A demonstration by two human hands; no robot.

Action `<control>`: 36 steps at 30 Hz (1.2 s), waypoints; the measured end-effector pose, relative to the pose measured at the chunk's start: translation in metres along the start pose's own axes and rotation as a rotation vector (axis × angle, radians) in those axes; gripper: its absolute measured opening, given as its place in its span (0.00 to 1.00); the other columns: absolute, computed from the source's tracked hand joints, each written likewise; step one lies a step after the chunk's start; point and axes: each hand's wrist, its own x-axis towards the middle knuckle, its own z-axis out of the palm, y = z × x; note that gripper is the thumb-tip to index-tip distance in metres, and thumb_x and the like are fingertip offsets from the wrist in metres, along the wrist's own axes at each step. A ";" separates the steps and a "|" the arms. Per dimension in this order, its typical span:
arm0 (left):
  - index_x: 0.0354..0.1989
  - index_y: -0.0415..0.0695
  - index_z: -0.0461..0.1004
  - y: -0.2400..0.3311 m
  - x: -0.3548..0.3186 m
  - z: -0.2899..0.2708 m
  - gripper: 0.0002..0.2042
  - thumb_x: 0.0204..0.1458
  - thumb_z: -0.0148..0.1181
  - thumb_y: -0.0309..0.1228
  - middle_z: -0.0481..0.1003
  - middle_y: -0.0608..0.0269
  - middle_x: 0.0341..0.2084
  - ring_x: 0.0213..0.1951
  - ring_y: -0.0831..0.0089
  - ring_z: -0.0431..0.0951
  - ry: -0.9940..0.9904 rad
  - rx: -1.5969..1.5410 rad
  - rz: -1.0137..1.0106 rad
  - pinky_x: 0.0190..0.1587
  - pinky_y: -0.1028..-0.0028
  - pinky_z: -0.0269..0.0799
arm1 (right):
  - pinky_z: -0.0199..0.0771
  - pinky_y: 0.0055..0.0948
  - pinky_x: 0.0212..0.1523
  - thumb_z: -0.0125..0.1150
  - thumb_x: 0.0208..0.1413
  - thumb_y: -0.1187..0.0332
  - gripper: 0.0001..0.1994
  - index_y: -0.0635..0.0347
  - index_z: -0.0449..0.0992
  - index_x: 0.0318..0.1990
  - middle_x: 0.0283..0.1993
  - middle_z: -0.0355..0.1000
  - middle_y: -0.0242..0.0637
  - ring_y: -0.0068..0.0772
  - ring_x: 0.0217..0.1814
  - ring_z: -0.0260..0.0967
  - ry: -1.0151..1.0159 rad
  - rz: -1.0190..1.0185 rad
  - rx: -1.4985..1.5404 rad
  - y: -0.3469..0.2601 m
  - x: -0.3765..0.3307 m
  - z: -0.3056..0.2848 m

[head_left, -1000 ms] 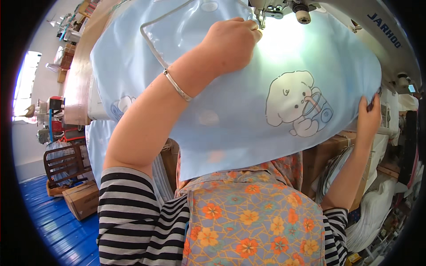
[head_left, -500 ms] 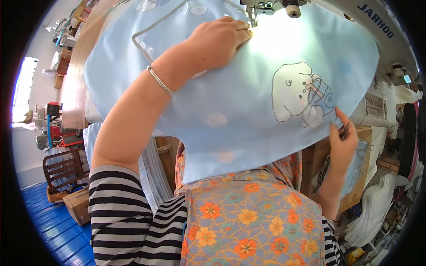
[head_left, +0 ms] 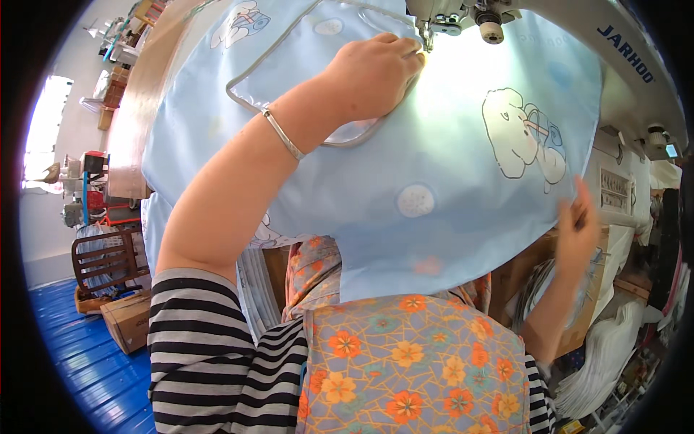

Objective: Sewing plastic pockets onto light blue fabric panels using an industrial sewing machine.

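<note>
A light blue cloth [head_left: 376, 173] printed with cartoon puppies spreads over the sewing table and hangs down toward my lap. On its upper left part lies a clear panel edged with grey binding [head_left: 253, 75]. My left hand [head_left: 376, 76] rests flat on this panel, fingertips close beside the presser foot [head_left: 426, 40] of the sewing machine [head_left: 629, 50]. At the cloth's right edge is my right hand [head_left: 577, 224], smeared by motion, its fingers bent around a small dark thing I cannot make out. The machine's lamp whitens the cloth right of the needle.
A cardboard box [head_left: 126, 322] and a brown slatted chair [head_left: 108, 260] stand on the blue floor at left. At lower right hang stacked white pieces [head_left: 603, 362], beside another cardboard box [head_left: 578, 329]. A floral apron [head_left: 412, 362] covers my front.
The cloth has turned and shifted, its printed puppy moving up and right. My left hand has slid slightly right with the panel. My right hand has moved a little right and lower.
</note>
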 end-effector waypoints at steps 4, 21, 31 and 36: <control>0.50 0.45 0.75 0.002 0.006 -0.001 0.14 0.58 0.49 0.31 0.73 0.62 0.53 0.54 0.63 0.73 0.046 -0.013 0.051 0.48 0.64 0.76 | 0.61 0.17 0.36 0.59 0.56 0.77 0.20 0.62 0.74 0.57 0.35 0.68 0.23 0.15 0.32 0.59 -0.205 0.079 0.118 -0.005 -0.096 0.020; 0.46 0.42 0.75 0.012 0.001 0.003 0.14 0.52 0.55 0.31 0.74 0.59 0.48 0.53 0.62 0.73 0.077 0.036 0.037 0.46 0.65 0.76 | 0.64 0.17 0.38 0.56 0.57 0.73 0.13 0.63 0.77 0.49 0.42 0.75 0.29 0.14 0.35 0.64 -0.280 0.223 0.079 0.025 0.057 -0.060; 0.48 0.35 0.73 0.043 -0.025 -0.007 0.17 0.55 0.55 0.34 0.73 0.52 0.47 0.53 0.57 0.72 0.194 -0.233 0.029 0.59 0.62 0.66 | 0.64 0.18 0.48 0.57 0.53 0.79 0.18 0.63 0.75 0.54 0.52 0.74 0.35 0.20 0.48 0.67 -0.134 0.016 -0.050 0.020 -0.037 -0.038; 0.50 0.32 0.72 0.045 -0.027 -0.007 0.19 0.55 0.55 0.34 0.73 0.50 0.49 0.55 0.57 0.71 0.198 -0.230 0.008 0.60 0.62 0.65 | 0.61 0.14 0.38 0.58 0.55 0.79 0.18 0.63 0.75 0.54 0.45 0.74 0.26 0.13 0.36 0.61 -0.076 0.147 -0.031 0.015 -0.043 -0.034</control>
